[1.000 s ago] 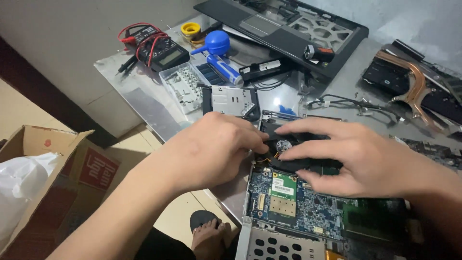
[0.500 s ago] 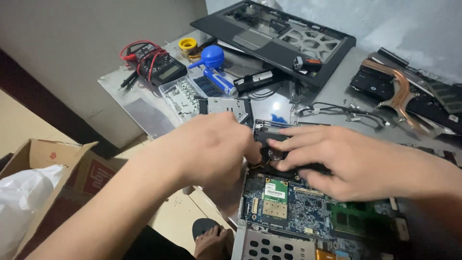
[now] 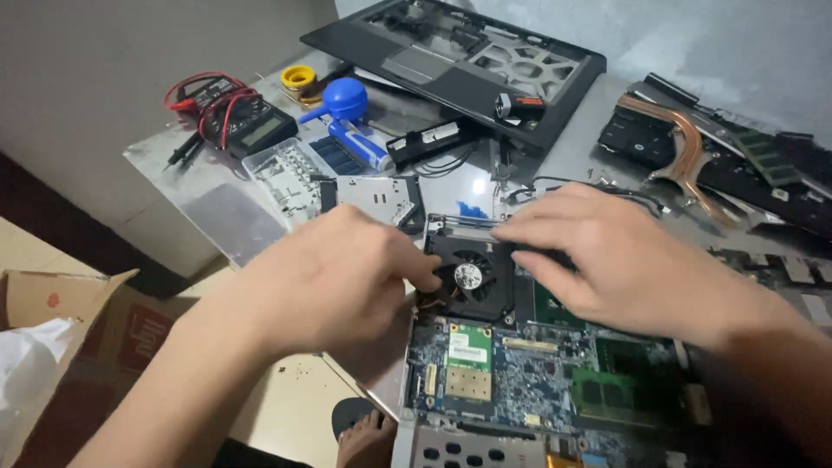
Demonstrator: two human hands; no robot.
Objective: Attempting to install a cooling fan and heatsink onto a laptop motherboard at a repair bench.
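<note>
Grey metal, scuffed and glaring under the light, is serving as my tabletop (image 3: 217, 217), pushed against a pale wall. I am working over an opened laptop base whose blue motherboard (image 3: 520, 381) is lying at the near edge. My left hand (image 3: 334, 282) is curling over the black cooling fan (image 3: 468, 277), fingertips pinching at its left rim. My right hand (image 3: 624, 260) is lying flatter, fingers stretching across the fan's right side and touching its top edge; I cannot tell whether it is gripping anything. Farther back, a black laptop palmrest frame (image 3: 468, 61) is resting at an angle, a copper heat pipe (image 3: 685, 156) is lying to its right, and a multimeter (image 3: 247, 126) with red leads is sitting near the far left corner, beside a blue dust blower (image 3: 342, 97). Below the tabletop's left side, a cardboard box (image 3: 52, 303) is standing on the tan floor.
</note>
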